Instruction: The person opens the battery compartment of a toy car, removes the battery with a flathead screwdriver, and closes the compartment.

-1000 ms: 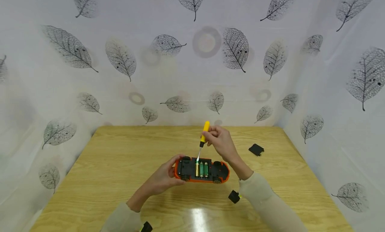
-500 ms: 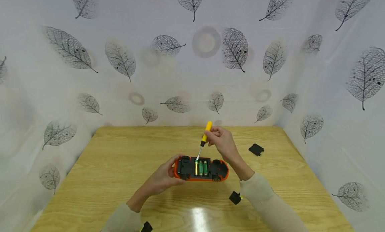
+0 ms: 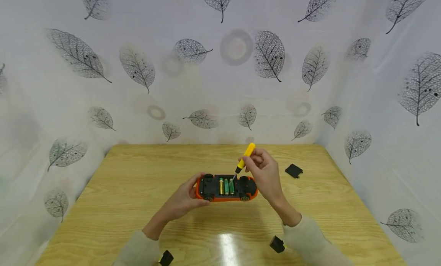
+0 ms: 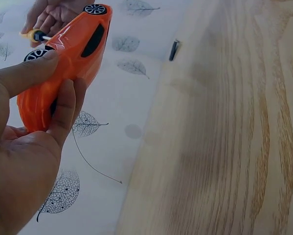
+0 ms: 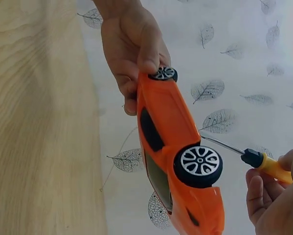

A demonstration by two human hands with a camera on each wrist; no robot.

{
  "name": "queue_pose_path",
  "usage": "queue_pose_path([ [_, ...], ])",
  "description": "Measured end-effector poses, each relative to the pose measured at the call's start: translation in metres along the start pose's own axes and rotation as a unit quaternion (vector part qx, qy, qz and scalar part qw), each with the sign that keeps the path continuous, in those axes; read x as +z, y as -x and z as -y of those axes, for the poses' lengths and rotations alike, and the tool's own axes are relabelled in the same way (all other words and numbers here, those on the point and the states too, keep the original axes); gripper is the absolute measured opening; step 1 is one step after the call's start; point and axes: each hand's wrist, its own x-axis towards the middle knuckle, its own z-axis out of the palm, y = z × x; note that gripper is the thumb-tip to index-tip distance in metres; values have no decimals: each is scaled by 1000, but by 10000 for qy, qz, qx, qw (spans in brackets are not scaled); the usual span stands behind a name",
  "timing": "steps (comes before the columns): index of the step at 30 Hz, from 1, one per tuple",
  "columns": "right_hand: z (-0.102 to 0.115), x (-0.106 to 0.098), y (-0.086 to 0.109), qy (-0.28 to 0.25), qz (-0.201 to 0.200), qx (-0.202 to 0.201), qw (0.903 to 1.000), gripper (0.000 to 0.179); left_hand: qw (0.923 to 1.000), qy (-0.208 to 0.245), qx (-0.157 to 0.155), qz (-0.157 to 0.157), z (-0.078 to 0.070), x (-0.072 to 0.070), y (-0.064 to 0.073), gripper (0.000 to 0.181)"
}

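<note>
An orange toy car (image 3: 226,199) is held underside up by my left hand (image 3: 184,199), which grips one end with the thumb along its near side. Three batteries (image 3: 226,186) lie side by side in the open compartment of its black underside. My right hand (image 3: 265,174) pinches the yellow handle of a screwdriver (image 3: 246,157). The screwdriver's metal tip reaches the upper end of the rightmost battery. In the right wrist view the orange side of the toy car (image 5: 168,112) and its spoked wheels show, with the screwdriver shaft (image 5: 222,144) going behind its edge.
A black battery cover (image 3: 294,171) lies on the wooden table (image 3: 144,166) to the right of my right hand. White cloth (image 3: 220,86) with leaf prints hangs behind the table and along both sides.
The screwdriver tip has shifted from the leftmost battery to the rightmost one, and my right hand has moved right. The toy car has moved slightly up and left with my left hand.
</note>
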Motion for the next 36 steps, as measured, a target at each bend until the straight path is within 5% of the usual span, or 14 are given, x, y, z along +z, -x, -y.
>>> queue_pose_path([
  [17, -4, 7, 22, 86, 281, -765, 9966, 17, 10000, -5, -1, 35, 1, -1, -1, 85],
  [26, -4, 8, 39, 358, 317, -1742, 9836, 31, 9999, -22, -106, -46, 2, -1, -1, 86],
  [36, -5, 11, 59, 525, 273, -2201, 9737, 35, 9995, -29, -251, -182, 4, -8, -2, 85],
])
